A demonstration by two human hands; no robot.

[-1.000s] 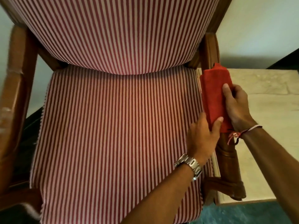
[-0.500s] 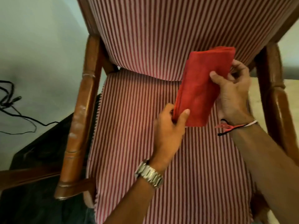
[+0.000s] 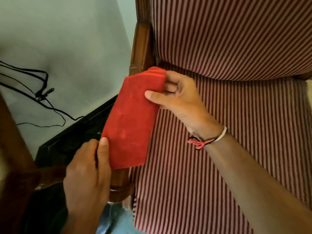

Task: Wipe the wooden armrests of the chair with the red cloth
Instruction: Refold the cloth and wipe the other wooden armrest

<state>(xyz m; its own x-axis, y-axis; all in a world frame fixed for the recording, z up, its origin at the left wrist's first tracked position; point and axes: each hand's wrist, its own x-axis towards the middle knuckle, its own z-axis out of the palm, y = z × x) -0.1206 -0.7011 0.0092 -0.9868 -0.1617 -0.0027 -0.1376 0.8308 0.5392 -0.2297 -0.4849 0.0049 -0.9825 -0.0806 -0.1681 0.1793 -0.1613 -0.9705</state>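
A folded red cloth (image 3: 130, 119) lies draped along the wooden armrest (image 3: 141, 41) at the left side of a striped chair (image 3: 236, 115), covering most of its length. The right hand (image 3: 179, 100) pinches the cloth's far end between thumb and curled fingers, while the left hand (image 3: 87, 173) presses its thumb against the cloth's near edge, its fingers closed around the armrest's front.

Red cloth (image 3: 130, 119): soft, matt, napped fabric, faint pale specks. Armrest (image 3: 141, 43): dark polished wood, glossy sheen. Seat upholstery (image 3: 211, 149): woven striped fabric, matt, ribbed. Wall (image 3: 67, 39): smooth, matt paint. Wrist threads (image 3: 202, 143): braided cord.
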